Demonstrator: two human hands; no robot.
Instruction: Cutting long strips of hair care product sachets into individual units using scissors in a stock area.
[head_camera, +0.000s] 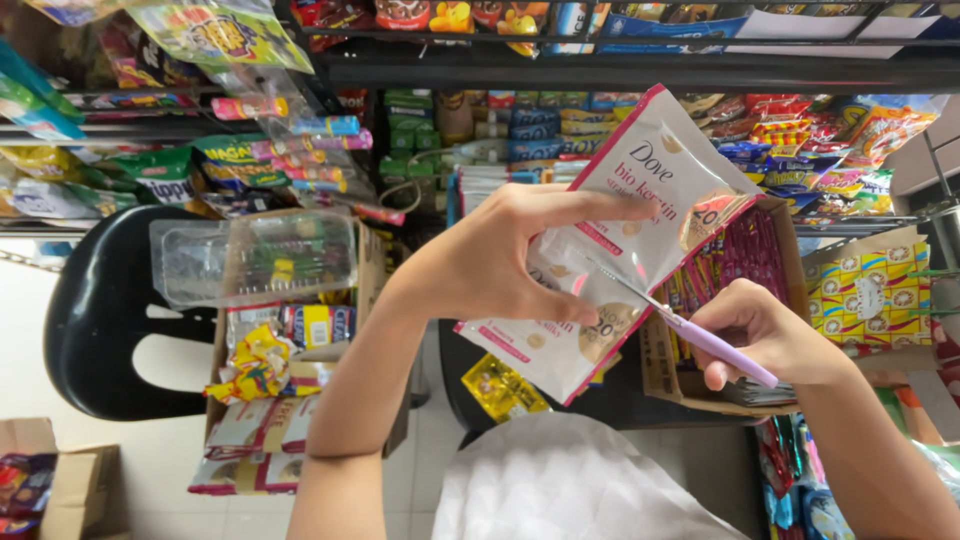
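Shop shelves (600, 70) crammed with snack packets behind; black chair (100, 310) at left. Left hand (500, 260) raised mid-frame, forearm rising from below, thumb and fingers pinching sachet strip (640, 200). Strip held in air before shelves, long axis diagonal, upper right to lower left. Right hand (760, 335) closed round purple scissors (690, 325), blades pointing up-left onto strip.

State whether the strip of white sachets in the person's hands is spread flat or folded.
Spread flat: the left hand holds the sachet strip open while scissors in the right hand meet it.
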